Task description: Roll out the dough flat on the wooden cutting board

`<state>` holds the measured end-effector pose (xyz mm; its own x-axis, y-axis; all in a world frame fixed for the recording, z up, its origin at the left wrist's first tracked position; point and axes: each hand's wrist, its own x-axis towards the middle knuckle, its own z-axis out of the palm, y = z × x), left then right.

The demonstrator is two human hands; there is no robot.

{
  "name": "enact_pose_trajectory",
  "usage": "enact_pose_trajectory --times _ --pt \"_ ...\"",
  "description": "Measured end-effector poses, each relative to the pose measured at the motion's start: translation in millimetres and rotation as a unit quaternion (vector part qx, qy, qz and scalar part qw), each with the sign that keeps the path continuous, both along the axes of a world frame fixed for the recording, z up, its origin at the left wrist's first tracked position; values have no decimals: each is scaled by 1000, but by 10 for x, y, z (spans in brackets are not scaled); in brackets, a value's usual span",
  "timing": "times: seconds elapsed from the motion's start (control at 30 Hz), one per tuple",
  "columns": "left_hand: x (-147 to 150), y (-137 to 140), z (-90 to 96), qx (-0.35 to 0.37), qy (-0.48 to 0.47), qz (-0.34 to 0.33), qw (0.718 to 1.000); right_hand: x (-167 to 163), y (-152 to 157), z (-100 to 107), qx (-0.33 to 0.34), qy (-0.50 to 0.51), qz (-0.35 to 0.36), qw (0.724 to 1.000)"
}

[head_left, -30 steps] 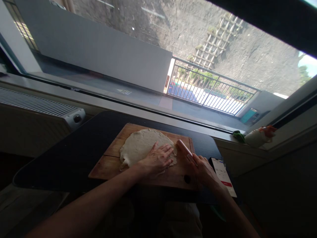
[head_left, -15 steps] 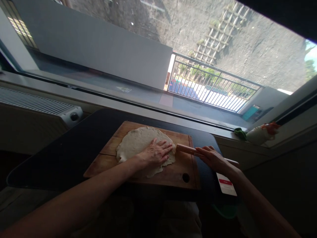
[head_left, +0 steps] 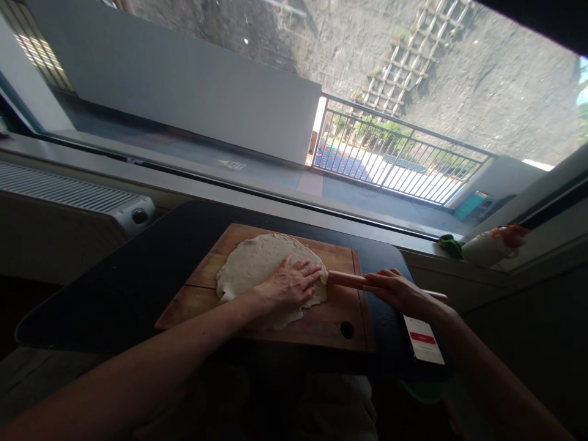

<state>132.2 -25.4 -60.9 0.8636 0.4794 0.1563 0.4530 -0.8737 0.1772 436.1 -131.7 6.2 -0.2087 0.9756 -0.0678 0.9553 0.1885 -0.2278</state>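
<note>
A flat, roughly round sheet of dough [head_left: 252, 263] lies on a wooden cutting board [head_left: 316, 331]. My left hand [head_left: 294, 282] rests flat on the right part of the dough, fingers stretched out toward its right edge. In my right hand [head_left: 399, 291] is a slim wooden rolling pin [head_left: 344, 279], gripped along its length. The pin's near-left end meets the dough's right edge, by my left fingertips; its far end sticks out past my right wrist.
The board sits on a dark table [head_left: 114, 275] beneath a window. A phone [head_left: 423, 339] with a lit screen lies right of the board, below my right hand. A radiator [head_left: 78, 196] stands at left. A pale pot [head_left: 487, 248] and green cloth [head_left: 451, 245] are on the sill.
The rolling pin's tip has dropped slightly and now lies more level against the dough's edge. My left hand stays in place on the dough. The view has shifted a little.
</note>
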Motion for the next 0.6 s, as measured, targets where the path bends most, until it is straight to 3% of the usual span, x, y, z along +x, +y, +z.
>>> enact_pose_trajectory --times 0.33,0.6 --pt "-19 -2 -44 -3 -17 -21 1000 -631 -696 40 1 -21 -59 998" --pt "-21 -1 -47 -18 -1 -19 1000 -865 -868 31 2 -34 -86 996"
